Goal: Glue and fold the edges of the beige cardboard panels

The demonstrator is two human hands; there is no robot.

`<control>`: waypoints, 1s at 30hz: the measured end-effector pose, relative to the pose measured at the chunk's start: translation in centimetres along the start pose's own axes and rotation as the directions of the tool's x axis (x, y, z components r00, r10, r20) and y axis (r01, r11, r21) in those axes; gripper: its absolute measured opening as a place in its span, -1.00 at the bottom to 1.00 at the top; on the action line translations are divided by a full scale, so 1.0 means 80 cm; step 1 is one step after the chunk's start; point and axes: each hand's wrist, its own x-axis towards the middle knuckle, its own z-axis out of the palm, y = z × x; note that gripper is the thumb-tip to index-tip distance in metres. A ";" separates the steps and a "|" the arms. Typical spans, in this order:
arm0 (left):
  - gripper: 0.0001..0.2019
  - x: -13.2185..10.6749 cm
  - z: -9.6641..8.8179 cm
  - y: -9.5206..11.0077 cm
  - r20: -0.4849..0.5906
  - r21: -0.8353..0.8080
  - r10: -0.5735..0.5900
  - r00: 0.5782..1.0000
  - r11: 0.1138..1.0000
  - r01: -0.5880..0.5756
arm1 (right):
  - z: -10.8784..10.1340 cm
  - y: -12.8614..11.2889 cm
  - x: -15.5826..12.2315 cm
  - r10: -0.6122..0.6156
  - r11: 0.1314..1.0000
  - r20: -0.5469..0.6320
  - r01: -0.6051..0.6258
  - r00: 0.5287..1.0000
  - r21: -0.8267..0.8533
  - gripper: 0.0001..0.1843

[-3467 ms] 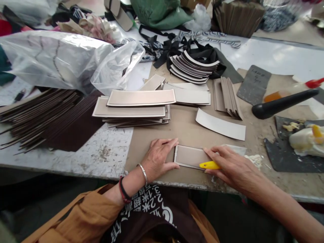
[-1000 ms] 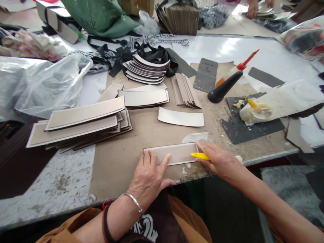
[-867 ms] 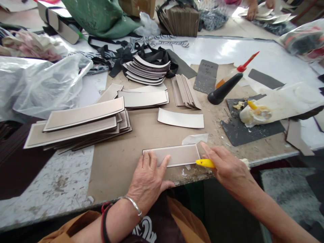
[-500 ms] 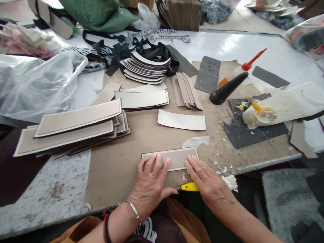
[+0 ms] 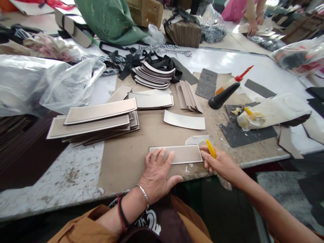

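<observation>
A beige strip with a pale border (image 5: pixel 186 154) lies flat near the table's front edge. My left hand (image 5: pixel 158 172) rests on its left part, fingers stretched out and thumb apart. At the strip's right end, my right hand (image 5: pixel 220 163) is closed around a yellow-handled tool (image 5: pixel 211 149); the tool's working end is hidden. The right fingertips are close to the strip's short edge, and I cannot tell whether they touch it. Just behind the strip is a scrap of white paper (image 5: pixel 196 139). Farther back lies a single curved white strip (image 5: pixel 184 120).
Stacked beige strips (image 5: pixel 98 114) stand at left, with curved white pieces (image 5: pixel 154 76) behind. To the right are a black cone-shaped object (image 5: pixel 224 96), a red-tipped bottle (image 5: pixel 239 78) and a glue-crusted white container (image 5: pixel 273 109). Another person's hands (image 5: pixel 255 23) work at the far right.
My right hand has lifted off the strip and moved right, and its yellow-handled tool now points up. My left hand stays on the strip. The camera view has shifted.
</observation>
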 end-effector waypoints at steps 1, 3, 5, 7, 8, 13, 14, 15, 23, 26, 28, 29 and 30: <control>-0.42 0.001 -0.004 -0.002 0.000 -0.076 -0.022 1.000 0.997 0.022 | 0.002 -0.003 0.001 0.067 0.995 0.048 -0.070 0.997 0.068 -0.63; -0.52 0.001 -0.014 -0.009 -0.017 -0.283 -0.084 0.996 0.956 0.076 | 0.005 -0.009 0.001 0.115 0.976 0.105 -0.132 0.988 0.176 -0.61; -0.59 0.000 -0.026 -0.020 -0.067 -0.487 -0.223 0.972 0.858 0.163 | 0.006 -0.015 -0.003 0.125 0.962 0.142 -0.155 0.982 0.226 -0.52; -0.63 -0.003 -0.035 -0.032 -0.092 -0.641 -0.429 0.898 0.716 0.276 | 0.006 -0.019 -0.008 0.117 0.961 0.163 -0.153 0.980 0.229 -0.47; -0.62 -0.005 -0.038 -0.038 -0.075 -0.710 -0.526 0.847 0.625 0.324 | 0.006 -0.021 -0.011 0.107 0.964 0.158 -0.141 0.982 0.224 -0.46; -0.41 -0.009 -0.048 -0.048 0.163 -0.938 -0.688 0.708 0.115 0.328 | 0.004 -0.025 -0.017 0.022 0.975 0.100 -0.043 0.995 0.216 -0.45; -0.40 -0.009 -0.050 -0.047 0.210 -0.948 -0.669 0.713 0.039 0.316 | 0.004 -0.026 -0.017 0.003 0.976 0.093 -0.023 0.996 0.216 -0.46; -0.42 -0.008 -0.052 -0.045 0.257 -0.950 -0.634 0.729 -0.027 0.312 | 0.004 -0.027 -0.017 -0.016 0.977 0.085 -0.002 0.996 0.214 -0.47; -0.64 -0.009 -0.059 -0.034 0.307 -0.950 -0.570 0.762 -0.137 0.280 | 0.016 -0.036 -0.016 0.007 0.991 0.150 -0.027 0.989 0.132 -0.50; -0.64 -0.011 -0.060 -0.034 0.310 -0.947 -0.589 0.747 -0.120 0.299 | 0.023 -0.041 -0.019 -0.033 0.981 0.170 0.000 0.985 0.193 -0.51; -0.62 -0.012 -0.060 -0.035 0.320 -0.942 -0.601 0.733 -0.117 0.315 | 0.026 -0.047 -0.019 -0.076 0.964 0.152 0.034 0.985 0.264 -0.52; -0.61 -0.011 -0.059 -0.036 0.327 -0.940 -0.602 0.728 -0.125 0.318 | 0.027 -0.050 -0.019 -0.086 0.957 0.146 0.040 0.986 0.288 -0.52; -0.60 -0.010 -0.058 -0.038 0.336 -0.937 -0.600 0.726 -0.138 0.320 | 0.028 -0.053 -0.018 -0.088 0.953 0.142 0.041 0.986 0.300 -0.51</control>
